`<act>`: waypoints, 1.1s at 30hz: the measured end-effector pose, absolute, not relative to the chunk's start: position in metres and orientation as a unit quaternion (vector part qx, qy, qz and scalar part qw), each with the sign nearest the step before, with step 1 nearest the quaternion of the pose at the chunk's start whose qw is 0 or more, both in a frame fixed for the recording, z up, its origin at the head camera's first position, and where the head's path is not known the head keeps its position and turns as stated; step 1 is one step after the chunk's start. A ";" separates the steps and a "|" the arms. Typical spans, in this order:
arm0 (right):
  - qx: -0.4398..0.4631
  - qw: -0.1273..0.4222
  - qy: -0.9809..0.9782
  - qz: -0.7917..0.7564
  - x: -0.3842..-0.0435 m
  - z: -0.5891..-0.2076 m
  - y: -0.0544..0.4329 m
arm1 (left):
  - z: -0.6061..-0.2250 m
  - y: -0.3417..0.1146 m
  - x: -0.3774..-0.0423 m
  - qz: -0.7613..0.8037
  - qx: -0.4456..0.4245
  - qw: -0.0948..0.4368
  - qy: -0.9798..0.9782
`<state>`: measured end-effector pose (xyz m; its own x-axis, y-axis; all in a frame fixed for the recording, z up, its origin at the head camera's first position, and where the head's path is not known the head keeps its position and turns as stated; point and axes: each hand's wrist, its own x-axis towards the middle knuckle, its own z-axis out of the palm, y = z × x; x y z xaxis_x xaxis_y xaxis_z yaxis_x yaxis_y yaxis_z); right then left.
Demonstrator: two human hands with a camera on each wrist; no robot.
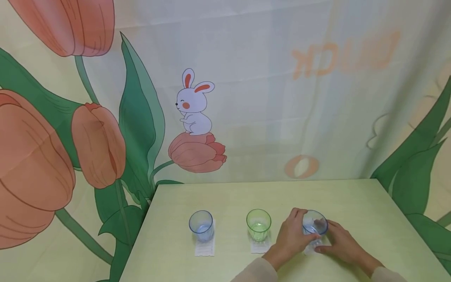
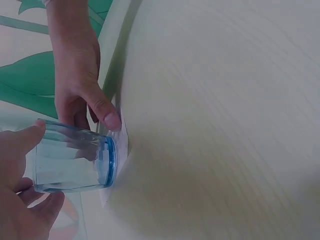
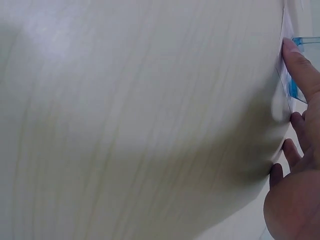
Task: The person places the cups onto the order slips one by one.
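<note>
A clear bluish glass (image 1: 313, 224) with a blue rim stands upright at the right of the table, over a white paper slip (image 2: 122, 145). My left hand (image 1: 293, 234) grips the glass near its rim, thumb on the near side and fingers behind. On the glass's other side is my right hand (image 1: 343, 243); in the right wrist view its thumb (image 3: 302, 70) lies against the slip, close to the blue-tinted base. The other fingertips of that hand rest at the tabletop, partly behind the glass in the left wrist view.
A green glass (image 1: 258, 225) stands left of the hands on another paper slip (image 1: 260, 248). Farther left, a second blue glass (image 1: 201, 226) stands on a third slip (image 1: 204, 249). Behind the pale table (image 1: 225, 196) hangs a curtain (image 1: 246, 98) printed with tulips and a rabbit.
</note>
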<state>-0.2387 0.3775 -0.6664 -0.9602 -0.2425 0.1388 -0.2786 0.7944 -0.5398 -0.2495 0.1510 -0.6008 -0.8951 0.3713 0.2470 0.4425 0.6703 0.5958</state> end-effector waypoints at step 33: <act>0.065 -0.013 -0.931 0.358 -0.216 -0.660 0.375 | -0.589 0.139 -0.250 -0.236 -0.224 -0.004 -0.946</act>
